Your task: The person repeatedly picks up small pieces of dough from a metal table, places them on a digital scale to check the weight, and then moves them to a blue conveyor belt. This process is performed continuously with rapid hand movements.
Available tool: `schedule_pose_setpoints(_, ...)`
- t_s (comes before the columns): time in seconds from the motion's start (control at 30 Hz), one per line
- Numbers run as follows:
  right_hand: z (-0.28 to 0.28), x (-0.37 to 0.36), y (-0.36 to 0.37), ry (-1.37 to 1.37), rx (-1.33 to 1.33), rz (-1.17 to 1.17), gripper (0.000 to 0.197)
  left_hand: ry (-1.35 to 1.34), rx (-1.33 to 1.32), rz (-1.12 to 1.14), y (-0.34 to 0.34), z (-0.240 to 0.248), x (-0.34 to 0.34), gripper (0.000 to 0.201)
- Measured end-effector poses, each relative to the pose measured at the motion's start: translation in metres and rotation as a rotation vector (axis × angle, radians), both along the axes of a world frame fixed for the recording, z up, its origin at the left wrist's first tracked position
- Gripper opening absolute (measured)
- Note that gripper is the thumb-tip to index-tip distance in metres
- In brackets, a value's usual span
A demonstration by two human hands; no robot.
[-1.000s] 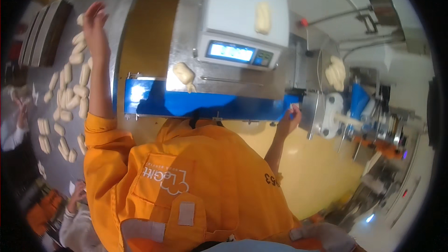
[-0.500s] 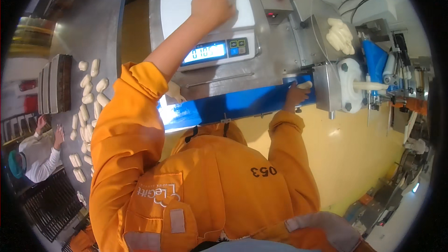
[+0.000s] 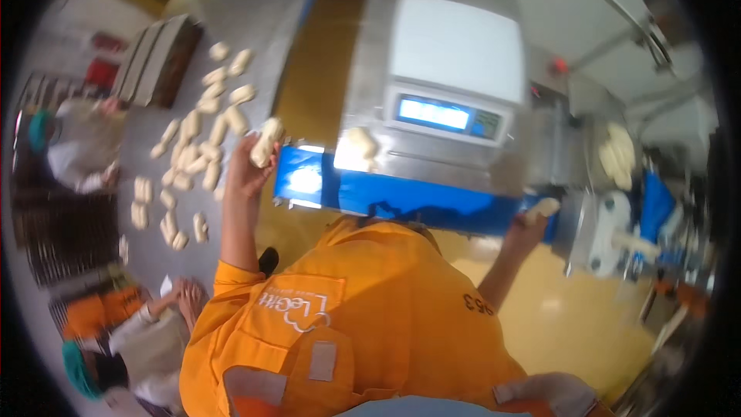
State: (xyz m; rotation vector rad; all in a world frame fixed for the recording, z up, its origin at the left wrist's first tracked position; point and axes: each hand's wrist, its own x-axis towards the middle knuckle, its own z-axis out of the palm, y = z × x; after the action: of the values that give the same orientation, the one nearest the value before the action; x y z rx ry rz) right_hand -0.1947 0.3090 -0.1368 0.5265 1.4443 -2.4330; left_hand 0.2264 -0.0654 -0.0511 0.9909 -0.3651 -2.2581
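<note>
My left hand [image 3: 245,174] is closed around a pale dough piece [image 3: 268,141], perhaps two side by side, between the metal table and the left end of the blue conveyor belt [image 3: 347,189]. At the belt's right end, my right hand [image 3: 527,230] holds another dough piece [image 3: 546,207] beside the dough machine [image 3: 610,232]. Behind the belt stands a digital scale [image 3: 455,58] with a white platform and a lit display. An irregular lump of dough [image 3: 360,144] lies on the metal surface left of the scale.
Many dough pieces [image 3: 189,156] are spread over the metal table [image 3: 270,23] at left. Stacked baking tins [image 3: 158,58] stand on it. Two co-workers in white with green caps [image 3: 77,367] are at the table's far side and near end. More dough [image 3: 617,156] sits atop the machine.
My left hand has come off the scale platform and swung left, now carrying dough. My right hand stays at the belt's right end with a dough piece. The view has turned left.
</note>
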Motion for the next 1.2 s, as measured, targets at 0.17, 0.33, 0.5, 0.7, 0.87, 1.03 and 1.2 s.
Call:
schedule_pose_setpoints(0.17, 0.116, -0.004, -0.136, 0.859, 0.533, 0.46, 0.049, -0.283, -0.296, 0.343, -0.009, -0.066, 0.106, 0.037)
schedule_pose_setpoints(0.33, 0.149, 0.032, -0.221, 1.231, 0.97, 0.525, 0.05, -1.018, -1.176, 0.426, -0.044, -0.082, 0.175, 0.034)
schedule_pose_setpoints(0.5, 0.133, 0.055, -0.184, 1.162, 0.943, 0.609, 0.04, -0.396, -0.424, 1.038, -0.147, -0.045, 0.321, 0.032)
schedule_pose_setpoints(0.7, 0.081, 0.024, -0.117, 1.092, 0.902, 0.528, 0.037, -0.76, -0.356, 1.163, -0.234, -0.008, 0.361, 0.045)
schedule_pose_setpoints(0.87, 0.038, 0.015, -0.064, 1.038, 1.229, 0.181, 0.04, -1.048, -0.868, 0.886, -0.196, -0.032, 0.184, 0.058)
schedule_pose_setpoints(1.03, -0.136, -0.023, 0.062, 0.629, 1.848, -0.113, 0.075, -0.974, -1.909, 0.608, -0.069, 0.02, -0.099, 0.067)
schedule_pose_setpoints(1.2, -0.136, -0.046, 0.052, 0.169, 1.908, -0.031, 0.093, -0.738, -2.376, 0.15, -0.015, 0.081, -0.236, 0.052)
